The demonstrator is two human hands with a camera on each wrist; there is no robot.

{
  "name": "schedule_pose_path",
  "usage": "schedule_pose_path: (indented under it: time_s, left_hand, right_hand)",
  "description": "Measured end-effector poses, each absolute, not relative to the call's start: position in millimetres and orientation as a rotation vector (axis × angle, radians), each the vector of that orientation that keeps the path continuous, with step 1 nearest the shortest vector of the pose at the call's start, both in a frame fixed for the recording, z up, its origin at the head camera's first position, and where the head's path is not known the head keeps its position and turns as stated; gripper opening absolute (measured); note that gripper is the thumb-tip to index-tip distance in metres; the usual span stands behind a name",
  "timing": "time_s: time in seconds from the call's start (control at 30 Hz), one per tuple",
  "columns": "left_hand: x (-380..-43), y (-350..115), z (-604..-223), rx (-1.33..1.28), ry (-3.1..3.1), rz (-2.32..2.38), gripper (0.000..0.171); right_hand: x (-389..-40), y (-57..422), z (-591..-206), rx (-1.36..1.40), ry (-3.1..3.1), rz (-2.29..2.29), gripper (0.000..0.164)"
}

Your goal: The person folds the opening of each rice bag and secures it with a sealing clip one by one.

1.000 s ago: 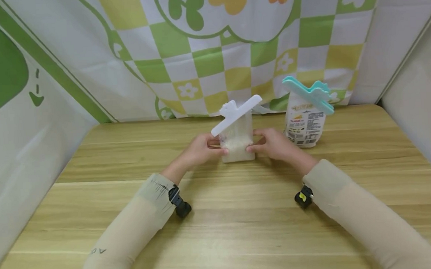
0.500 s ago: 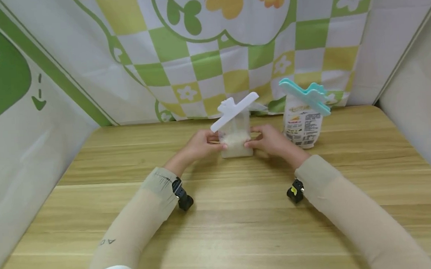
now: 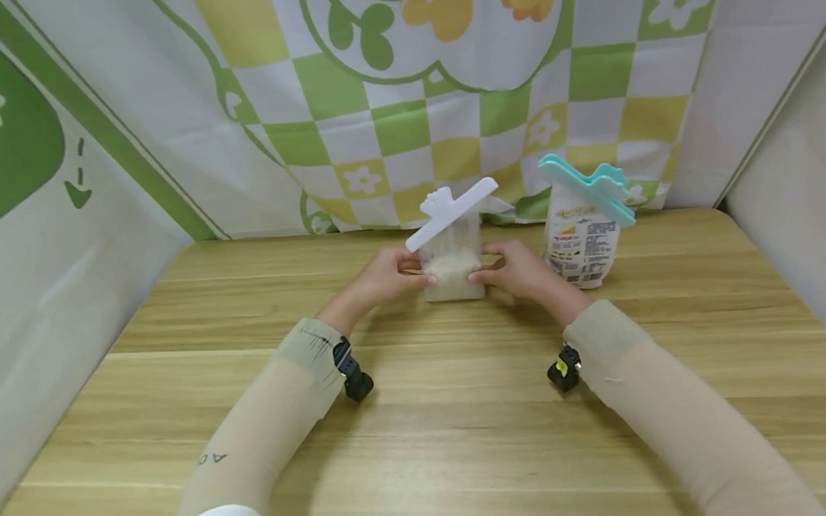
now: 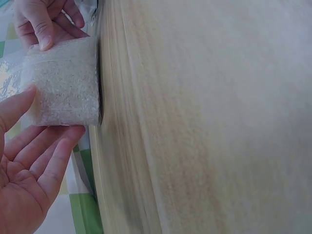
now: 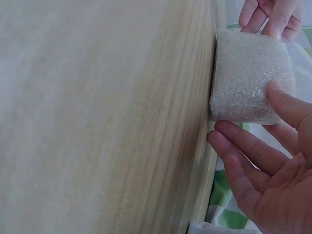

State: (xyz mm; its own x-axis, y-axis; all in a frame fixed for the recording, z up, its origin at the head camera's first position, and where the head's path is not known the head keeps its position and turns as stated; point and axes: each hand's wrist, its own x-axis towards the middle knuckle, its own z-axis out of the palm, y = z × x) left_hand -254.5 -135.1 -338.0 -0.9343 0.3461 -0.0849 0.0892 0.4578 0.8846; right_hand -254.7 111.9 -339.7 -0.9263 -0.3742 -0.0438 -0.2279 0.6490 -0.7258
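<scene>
A clear plastic bag of rice stands upright near the back of the wooden table, its top closed by a white bag clip that sits at a slant. My left hand holds the bag by its left side, thumb on the front face and fingers at the edge and behind. On the opposite side my right hand grips it the same way. In the left wrist view the rice fills the flat-bottomed lower part. The right wrist view shows my right thumb pressing the bag's face.
To the right stands a printed white bag with a turquoise clip across its top. A checked green and yellow cloth hangs behind the table. White panels rise on both sides.
Both hands and the bag of rice have shifted slightly toward the back of the table, mostly in the first half second. The printed bag stays in place.
</scene>
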Motion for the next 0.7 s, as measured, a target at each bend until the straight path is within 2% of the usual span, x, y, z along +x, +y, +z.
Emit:
schedule_pose_path:
  time_s: [0.47,0.7]
  left_hand:
    - [-257,-132,-338,0.395,2.451,1.475,0.045]
    - [-253,-141,-336,0.403,2.423,1.521,0.044]
  right_hand:
    - [-254,119,-339,-0.473,2.682,-1.157,0.059]
    - [-240,131,-328,-0.531,2.690,-1.200,0.056]
